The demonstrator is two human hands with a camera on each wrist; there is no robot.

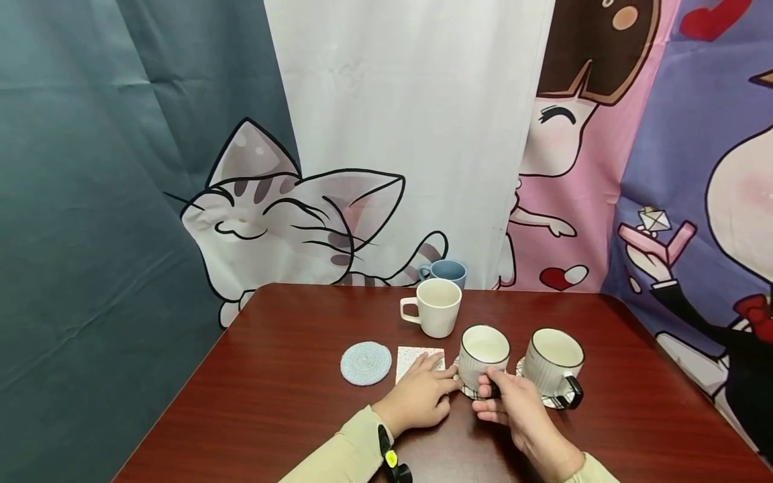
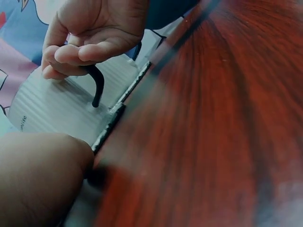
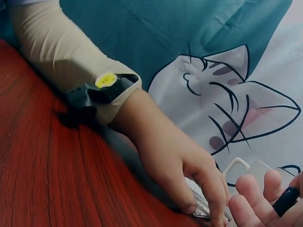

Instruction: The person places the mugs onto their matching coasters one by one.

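Observation:
In the head view my right hand [image 1: 524, 406] pinches the black handle of a ribbed white mug with a dark rim [image 1: 474, 359]. That mug is upright on a round patterned coaster [image 1: 468, 392]. My left hand [image 1: 419, 397] lies low with fingers extended over a speckled square coaster [image 1: 418, 353], its index fingertip at the edge of the mug's coaster. The left wrist view shows the mug's black handle [image 2: 98, 85] by the right hand's fingers. In the right wrist view the left hand [image 3: 175, 158] reaches down to the tabletop.
A matching mug [image 1: 546, 367] stands on another patterned coaster [image 1: 552, 402] to the right. Behind are a plain white mug [image 1: 439, 310] and a blue mug [image 1: 449, 270]. A round light-blue coaster [image 1: 366, 363] lies left on the brown table [image 1: 272, 376]. A printed curtain [image 1: 410, 100] hangs behind.

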